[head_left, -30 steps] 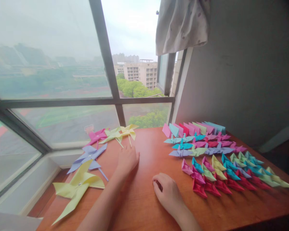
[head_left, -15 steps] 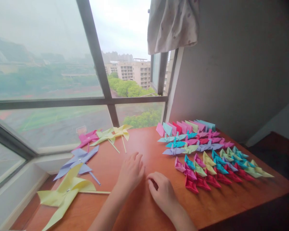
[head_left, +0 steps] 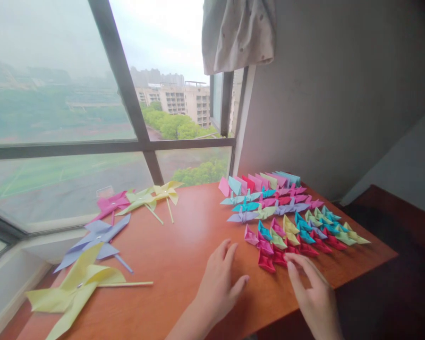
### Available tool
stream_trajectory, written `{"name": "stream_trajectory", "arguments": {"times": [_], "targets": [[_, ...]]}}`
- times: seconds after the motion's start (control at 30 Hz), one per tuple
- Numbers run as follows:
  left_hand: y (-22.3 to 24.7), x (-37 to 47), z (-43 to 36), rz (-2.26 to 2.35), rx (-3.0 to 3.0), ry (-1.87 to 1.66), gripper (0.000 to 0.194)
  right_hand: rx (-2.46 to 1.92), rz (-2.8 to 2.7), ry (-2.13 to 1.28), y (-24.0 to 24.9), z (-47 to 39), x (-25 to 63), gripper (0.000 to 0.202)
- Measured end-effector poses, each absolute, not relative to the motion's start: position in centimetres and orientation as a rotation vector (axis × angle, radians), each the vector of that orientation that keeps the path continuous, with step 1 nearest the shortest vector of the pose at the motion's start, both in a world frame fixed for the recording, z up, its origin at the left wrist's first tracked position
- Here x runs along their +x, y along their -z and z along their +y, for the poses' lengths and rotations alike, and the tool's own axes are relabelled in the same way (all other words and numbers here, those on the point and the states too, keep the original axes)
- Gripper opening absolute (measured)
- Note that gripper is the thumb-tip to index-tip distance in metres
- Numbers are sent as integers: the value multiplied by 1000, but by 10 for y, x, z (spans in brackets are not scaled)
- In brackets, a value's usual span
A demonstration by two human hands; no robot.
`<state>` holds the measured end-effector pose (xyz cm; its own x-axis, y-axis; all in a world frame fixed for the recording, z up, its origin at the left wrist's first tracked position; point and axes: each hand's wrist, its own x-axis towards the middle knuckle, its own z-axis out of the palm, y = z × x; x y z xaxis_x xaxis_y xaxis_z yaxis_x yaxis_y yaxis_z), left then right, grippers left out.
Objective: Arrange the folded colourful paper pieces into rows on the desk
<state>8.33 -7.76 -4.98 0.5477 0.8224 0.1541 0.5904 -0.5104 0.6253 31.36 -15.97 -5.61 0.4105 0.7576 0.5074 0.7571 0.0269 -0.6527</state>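
Observation:
My left hand (head_left: pixel 217 278) is open over the bare tabletop, thumb spread from the fingers, holding nothing. To its right, my right hand (head_left: pixel 313 288) reaches the front row of red paper boats (head_left: pixel 267 262). Its thumb and fingers curve apart with nothing visible between them; the fingertips come close to one red boat (head_left: pixel 279 257), and whether they touch it I cannot tell. Behind the red row stand several boats in other colours, such as a yellow paper boat (head_left: pixel 289 225). Farther back are rows of paper cranes (head_left: pixel 246 206) and folded paper planes (head_left: pixel 234 185).
Paper pinwheels lie along the window side: yellow (head_left: pixel 78 285), purple (head_left: pixel 101 237), pink (head_left: pixel 113 202) and pale ones beyond. The wooden table (head_left: pixel 145 311) ends in a slanting edge at the front right. A window frame (head_left: pixel 148 143) and a grey wall (head_left: pixel 315 104) border it.
Both hands have moved right, the right one to the red boats. My left thumb now shows spread out. The view has turned right, so the pinwheels and paper rows appear farther left.

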Motion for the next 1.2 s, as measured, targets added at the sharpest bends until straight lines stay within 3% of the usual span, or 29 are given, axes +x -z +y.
{"name": "stream_trajectory", "arguments": {"times": [0.37,0.63,0.97,1.2], "targets": [[61,144,-65,1052,2386,-667,102,-1824,-1520,286,72,-123,401,39],[57,164,-57,1077,2462,-590,104,-1868,-1631,370,91,-104,393,34],[60,160,-58,1050,2449,-653,106,-1706,-1652,81,73,-116,366,31],[62,161,-57,1091,2423,-636,108,-1733,-1478,277,69,-111,392,33]]}}
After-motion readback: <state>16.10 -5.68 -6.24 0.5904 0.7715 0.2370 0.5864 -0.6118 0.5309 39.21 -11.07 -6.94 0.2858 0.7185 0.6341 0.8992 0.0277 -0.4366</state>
